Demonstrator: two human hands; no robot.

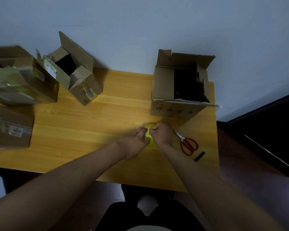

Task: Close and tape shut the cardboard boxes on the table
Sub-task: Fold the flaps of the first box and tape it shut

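A yellow tape roll (pixel 148 135) lies on the wooden table (pixel 90 130) between my two hands. My left hand (pixel 135 142) holds its left side and my right hand (pixel 161 134) curls over its right side; the hands hide most of the roll. An open cardboard box (pixel 163 90) with dark contents stands just beyond my hands, flaps up. A second open box (pixel 80 80) stands tilted at the back left. A box wrapped in yellowish tape (pixel 20 80) and a labelled box (pixel 10 129) sit at the far left.
Red-handled scissors (pixel 188 144) lie right of my right hand, with a black marker (pixel 199 156) beside them near the table's right edge. A wall rises behind the table. Dark furniture (pixel 265 130) stands to the right.
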